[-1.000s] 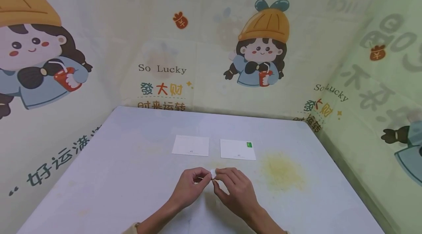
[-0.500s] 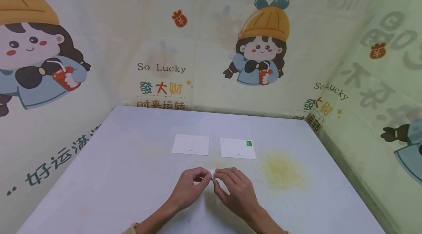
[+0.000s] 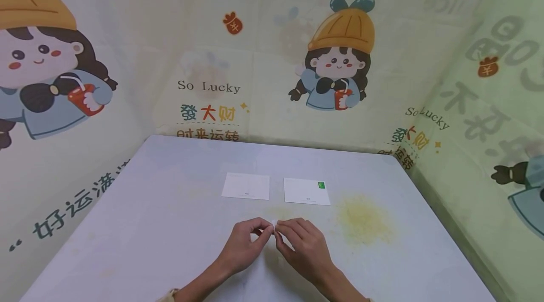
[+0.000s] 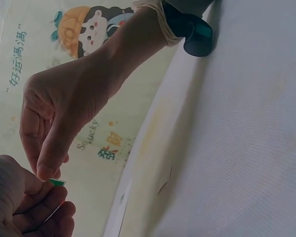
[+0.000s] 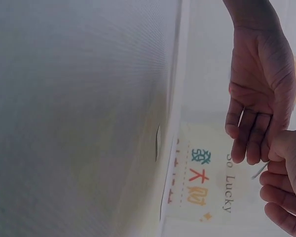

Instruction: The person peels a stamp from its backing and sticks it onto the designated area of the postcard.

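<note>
Over the near middle of the table, my left hand (image 3: 244,245) and right hand (image 3: 305,250) meet at their fingertips. Between thumb and forefinger each pinches a small stamp-like piece (image 4: 57,182). Its green face peeks out in the left wrist view; edge-on, a thin pale strip (image 5: 260,170) shows in the right wrist view. Fingertips cover most of it. Beyond the hands lie two white cards flat on the table: a left card (image 3: 245,186) with only small print, and a right card (image 3: 302,192) bearing a green stamp (image 3: 321,185) in its upper right corner.
The white table (image 3: 140,226) has a yellowish patch (image 3: 365,220) right of the hands. Printed cloth walls (image 3: 272,56) enclose its back and sides. A dark wrist device (image 4: 197,37) sits on the right forearm.
The hands stay in nearly the same place. Less of the white piece shows between the fingertips now, and the fingertips have drawn slightly closer.
</note>
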Tool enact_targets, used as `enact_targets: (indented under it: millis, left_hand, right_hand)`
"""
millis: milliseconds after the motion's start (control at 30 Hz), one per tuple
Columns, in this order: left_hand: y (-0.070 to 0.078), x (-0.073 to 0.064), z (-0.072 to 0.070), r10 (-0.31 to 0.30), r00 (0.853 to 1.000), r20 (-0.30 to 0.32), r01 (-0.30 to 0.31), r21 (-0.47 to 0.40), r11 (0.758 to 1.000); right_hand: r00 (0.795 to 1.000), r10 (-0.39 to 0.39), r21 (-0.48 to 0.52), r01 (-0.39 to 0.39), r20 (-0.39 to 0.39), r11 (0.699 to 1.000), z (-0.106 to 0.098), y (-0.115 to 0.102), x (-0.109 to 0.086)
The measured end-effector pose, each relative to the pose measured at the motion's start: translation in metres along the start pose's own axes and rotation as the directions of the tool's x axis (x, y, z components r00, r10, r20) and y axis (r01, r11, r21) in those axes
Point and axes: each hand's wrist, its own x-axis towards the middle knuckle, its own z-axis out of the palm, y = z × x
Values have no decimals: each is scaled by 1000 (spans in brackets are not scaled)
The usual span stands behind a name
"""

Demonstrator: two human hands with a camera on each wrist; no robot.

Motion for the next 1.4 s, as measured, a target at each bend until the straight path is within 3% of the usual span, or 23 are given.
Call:
enact_targets:
  millis: [233,433,600,1067,1267,1400]
  left_hand:
    - [2,-2,1,48,999,-22,-47,42,998]
    - [3,-2,1,34,999,-29,-33,46,998]
    - [3,-2,2,38,999,-31,-37,50,998]
    - [4,-1,1,82,995,-49,-78,77,994]
    - [3,-1,0,83,995,-53,-79,80,994]
    - [3,-2,-1,80,995,-54,-76,76,994]
  right_hand:
    - [999,-43,-54,43,-1,998,-1,-3,3]
    - [998,-62,-105,63,10,993,-1,-6,3]
    - [998,-56,-89,56,-8,994,1,-5,3]
    - [994,78,92,-71,-77,993,3,-3,1]
    - [986,159,111,-152,-55,982,2,-3,1]
    - [982,168,134,-157,-80,979,1,0,0]
